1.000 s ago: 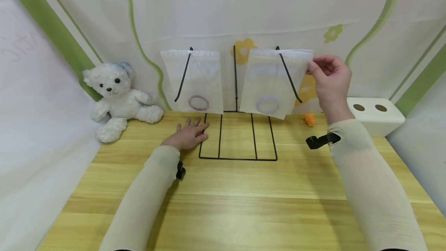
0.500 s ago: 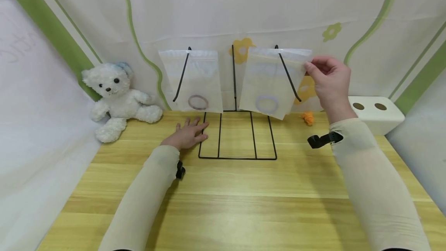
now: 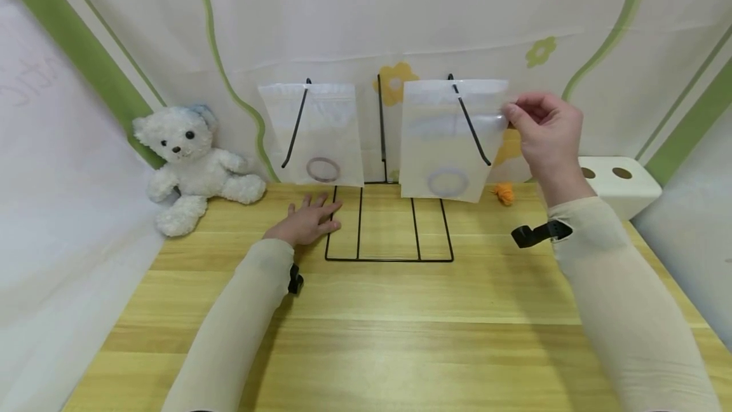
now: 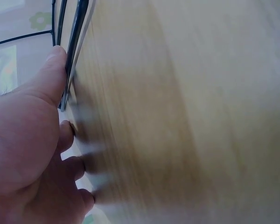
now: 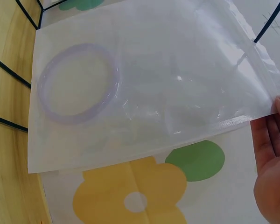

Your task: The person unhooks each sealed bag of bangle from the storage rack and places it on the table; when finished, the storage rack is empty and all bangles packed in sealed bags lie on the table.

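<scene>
A black wire display rack (image 3: 389, 260) stands on the table, its prongs jutting forward. On its right prong hangs a clear zip bag (image 3: 437, 145) with a pale purple ring (image 5: 79, 84) inside. My right hand (image 3: 550, 135) pinches this bag's right edge near the top between thumb and fingers. Another zip bag (image 3: 320, 119) hangs from the left prong, a brownish-pink ring (image 3: 323, 170) low inside it. My left hand (image 3: 305, 221) rests spread beside the rack's base at its left side, the fingers reaching over the base wire. Its thumb touches the wire in the left wrist view.
A white teddy bear (image 3: 194, 164) sits at the back left. At the back right stands a white box with round holes (image 3: 623, 192), partly behind my right wrist. A small orange tuft (image 3: 504, 194) lies nearby. A patterned curtain (image 3: 343, 18) closes off the back.
The right bag, tilted before with another layer's edge showing behind it, now hangs straighter, its lower edge swung right. My right hand has shifted slightly right. The left hand stays put.
</scene>
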{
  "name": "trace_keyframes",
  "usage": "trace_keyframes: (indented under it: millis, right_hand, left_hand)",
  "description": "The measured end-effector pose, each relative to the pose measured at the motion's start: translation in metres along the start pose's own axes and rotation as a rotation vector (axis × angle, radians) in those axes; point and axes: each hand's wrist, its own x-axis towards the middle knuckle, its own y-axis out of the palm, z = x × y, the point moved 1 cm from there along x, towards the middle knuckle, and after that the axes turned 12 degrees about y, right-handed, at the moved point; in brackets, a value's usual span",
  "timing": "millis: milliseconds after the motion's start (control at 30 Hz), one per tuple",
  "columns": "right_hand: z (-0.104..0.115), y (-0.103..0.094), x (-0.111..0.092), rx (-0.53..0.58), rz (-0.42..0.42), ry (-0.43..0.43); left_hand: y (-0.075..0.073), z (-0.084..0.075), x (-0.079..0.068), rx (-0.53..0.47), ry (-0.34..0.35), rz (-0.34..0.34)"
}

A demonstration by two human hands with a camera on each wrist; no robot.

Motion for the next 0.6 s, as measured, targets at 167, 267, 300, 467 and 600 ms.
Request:
trace_keyframes:
  millis: [167, 267, 300, 467, 600]
  right_hand:
    - [0.001, -0.003, -0.008, -0.03, 0.006, -0.025]
    - [0.001, -0.005, -0.012, -0.03, 0.004, -0.047]
    - [0.001, -0.005, -0.013, -0.031, 0.003, -0.057]
    - [0.0, -0.007, -0.022, -0.012, 0.014, -0.089]
    - [-0.001, -0.011, -0.03, 0.008, 0.011, -0.12]
  left_hand:
    - [0.002, 0.001, 0.002, 0.008, -0.001, 0.006]
    - [0.001, 0.002, 0.002, -0.004, 0.001, 0.003]
    - [0.0, 0.001, 0.002, -0.008, 0.003, 0.001]
    - [0.0, 0.002, 0.001, -0.022, 0.002, -0.005]
    - [0.0, 0.002, 0.002, -0.023, 0.001, -0.002]
